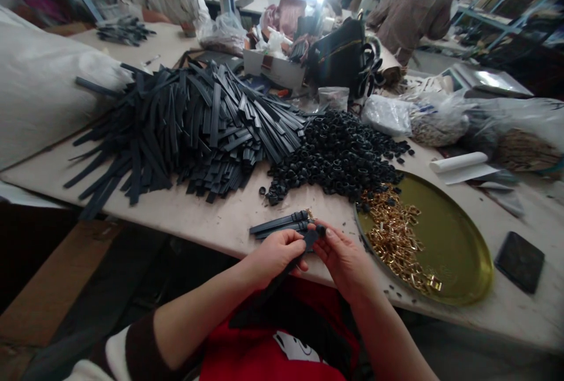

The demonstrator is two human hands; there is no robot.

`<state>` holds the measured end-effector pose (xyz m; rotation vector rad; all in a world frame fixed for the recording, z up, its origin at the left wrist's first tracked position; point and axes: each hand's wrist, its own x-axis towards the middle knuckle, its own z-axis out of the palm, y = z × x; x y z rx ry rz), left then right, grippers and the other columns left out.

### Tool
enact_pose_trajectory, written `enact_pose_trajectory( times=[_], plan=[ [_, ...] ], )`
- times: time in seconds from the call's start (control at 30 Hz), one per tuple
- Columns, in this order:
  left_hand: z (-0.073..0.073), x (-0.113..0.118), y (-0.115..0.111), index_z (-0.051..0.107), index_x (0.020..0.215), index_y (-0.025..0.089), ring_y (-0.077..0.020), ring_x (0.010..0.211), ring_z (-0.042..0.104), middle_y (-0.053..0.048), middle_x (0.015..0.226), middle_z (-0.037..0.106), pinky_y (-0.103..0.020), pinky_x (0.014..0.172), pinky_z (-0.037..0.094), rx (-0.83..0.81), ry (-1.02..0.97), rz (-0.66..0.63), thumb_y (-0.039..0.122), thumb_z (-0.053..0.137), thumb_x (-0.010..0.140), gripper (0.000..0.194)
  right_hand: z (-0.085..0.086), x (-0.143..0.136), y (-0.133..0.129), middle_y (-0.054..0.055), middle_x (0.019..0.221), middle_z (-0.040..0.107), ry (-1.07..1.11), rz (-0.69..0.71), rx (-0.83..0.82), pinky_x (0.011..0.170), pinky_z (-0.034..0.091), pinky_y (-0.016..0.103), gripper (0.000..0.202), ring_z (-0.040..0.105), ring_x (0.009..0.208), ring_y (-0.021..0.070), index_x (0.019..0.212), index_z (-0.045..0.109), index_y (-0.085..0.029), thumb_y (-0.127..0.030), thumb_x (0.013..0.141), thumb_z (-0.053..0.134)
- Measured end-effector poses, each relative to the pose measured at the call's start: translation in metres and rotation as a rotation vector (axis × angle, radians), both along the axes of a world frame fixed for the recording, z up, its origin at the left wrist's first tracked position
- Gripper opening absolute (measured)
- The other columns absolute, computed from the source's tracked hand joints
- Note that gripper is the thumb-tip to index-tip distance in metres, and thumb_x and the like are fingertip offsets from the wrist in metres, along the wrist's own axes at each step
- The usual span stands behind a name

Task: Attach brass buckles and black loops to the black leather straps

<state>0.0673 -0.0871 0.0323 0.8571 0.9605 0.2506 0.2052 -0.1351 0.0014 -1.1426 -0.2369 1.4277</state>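
Note:
My left hand point(282, 251) is closed on a dark strap point(311, 240), whose other end hangs down toward my lap. Close beside it, my right hand point(346, 260) pinches a small black loop point(321, 231) near the strap's upper end. Just beyond my fingers, a few straps with gold buckles point(278, 222) lie side by side on the table. A large heap of dark straps point(189, 122) spreads behind them to the left. Next to it is a pile of small black loops point(335, 157). Gold buckles point(392, 234) fill the left side of a round gold tray point(458, 246).
A black flat object point(520, 261) lies right of the tray, with a white paper roll point(460, 163) behind. Plastic bags point(388, 115), an open white box point(275, 69) and a black bag point(337, 54) stand farther back. A big white sack point(53, 81) borders the left. Two people are beyond.

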Motion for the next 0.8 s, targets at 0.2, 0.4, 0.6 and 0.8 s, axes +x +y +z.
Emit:
enact_pose_trajectory(
  times=[0.2, 0.4, 0.6, 0.8],
  plan=[
    [-0.010, 0.000, 0.001, 0.044, 0.070, 0.017, -0.0078, 0.043, 0.047, 0.005, 0.050, 0.050, -0.018, 0.045, 0.038, 0.274, 0.077, -0.073, 0.032, 0.047, 0.078, 0.016, -0.004, -0.001, -0.001, -0.001, 0.078, 0.069, -0.024, 0.039, -0.010, 0.074, 0.049, 0.026, 0.021, 0.062, 0.073, 0.0117, 0.074, 0.064, -0.020, -0.028, 0.060, 0.076],
    [-0.015, -0.002, -0.007, 0.046, 0.067, 0.018, -0.0091, 0.046, 0.043, 0.006, 0.051, 0.047, -0.020, 0.046, 0.031, 0.590, 0.187, -0.124, 0.032, 0.044, 0.079, 0.018, -0.013, 0.000, -0.011, -0.003, 0.067, 0.060, -0.132, 0.087, 0.002, 0.057, 0.042, 0.021, 0.021, 0.052, 0.060, 0.0091, 0.068, 0.058, -0.019, -0.033, 0.063, 0.073],
    [-0.010, -0.007, -0.013, 0.047, 0.062, 0.018, -0.0102, 0.050, 0.043, 0.004, 0.054, 0.047, -0.020, 0.046, 0.028, 0.750, 0.284, -0.178, 0.030, 0.046, 0.075, 0.018, -0.013, -0.001, -0.024, -0.004, 0.064, 0.055, -0.465, 0.079, 0.084, 0.057, 0.039, 0.024, 0.032, 0.047, 0.058, 0.0108, 0.096, 0.061, -0.022, -0.035, 0.067, 0.069],
    [-0.013, -0.008, -0.025, 0.044, 0.067, 0.019, -0.0094, 0.041, 0.044, 0.007, 0.047, 0.044, -0.019, 0.042, 0.030, 0.588, 0.210, -0.152, 0.035, 0.043, 0.078, 0.020, -0.002, -0.004, -0.021, -0.002, 0.074, 0.065, -0.012, 0.005, -0.004, 0.062, 0.045, 0.024, 0.030, 0.054, 0.060, 0.0093, 0.085, 0.063, -0.023, -0.034, 0.059, 0.075]
  ],
)
